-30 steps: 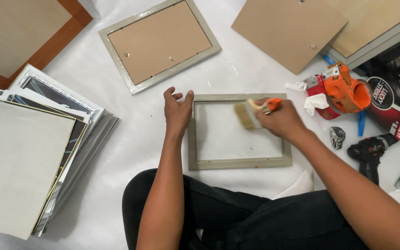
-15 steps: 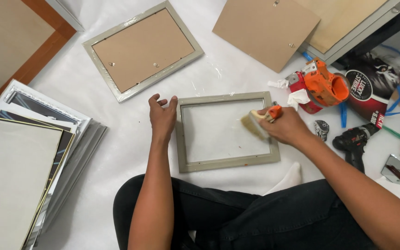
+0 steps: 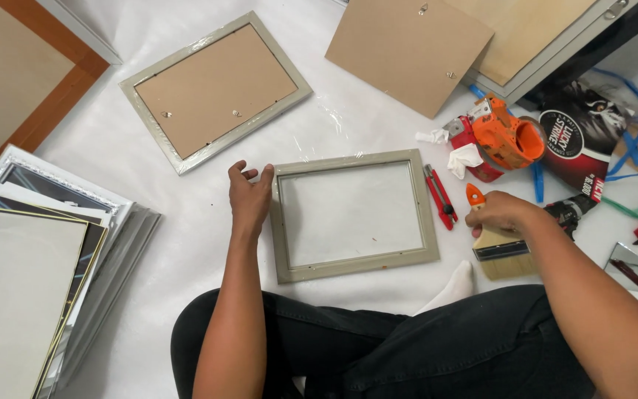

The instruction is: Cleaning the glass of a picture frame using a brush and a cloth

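A: Where's the grey rectangular picture frame (image 3: 354,215)?
B: Flat on the white floor sheet (image 3: 186,222), long axis left-right, between both hands. Left hand (image 3: 249,198) rests on its left edge, fingers loosely together.
A: Right hand (image 3: 498,213)?
B: Just right of it, fingers clamped on an orange-handled flat paintbrush (image 3: 498,247). Nearby: red utility knife (image 3: 439,196), orange tape dispenser (image 3: 506,139), dark glossy package with round label (image 3: 581,137).

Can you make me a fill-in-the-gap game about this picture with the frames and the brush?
1. The left hand rests on the left edge of the grey ____.
2. The right hand holds a ____ with an orange handle.
3. The red utility knife lies to the ____ of the grey frame.

Missing words: frame; brush; right
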